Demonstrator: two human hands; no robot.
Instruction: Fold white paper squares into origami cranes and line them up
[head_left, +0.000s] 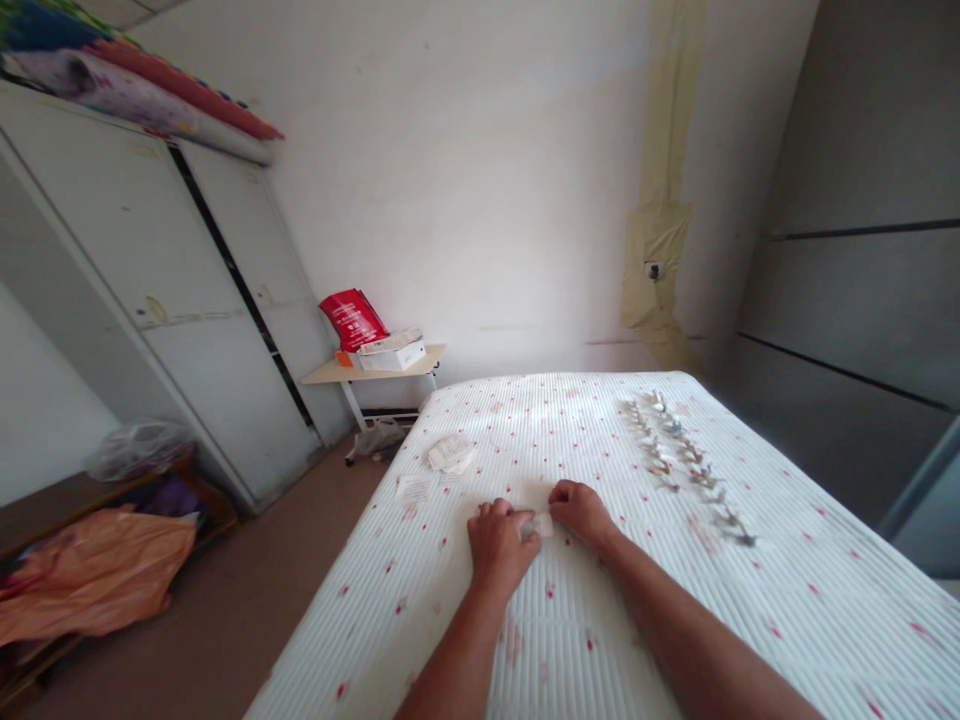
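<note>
On the bed, my left hand point(501, 545) pinches a small whitish, partly see-through piece point(541, 525) between thumb and fingers. What kind of thing it is stays too small and blurred to tell. My right hand point(581, 508) is just to the right of that piece, its fingers curled together. Whether the right fingertips hold anything is hidden. Beyond my left hand lies a loose pile of pale paper pieces point(451, 454), with a printed slip point(414, 487) in front of it. To the right, several small figure-like objects point(690, 455) stand in rows.
A white ribbed cover with red dots point(555, 620) spreads over the bed point(600, 395). Behind it on the left, a small table point(322, 374) carries a red bag point(354, 318) and a white box point(394, 355). Grey cabinets point(225, 230) stand left, a dark wardrobe point(847, 300) right.
</note>
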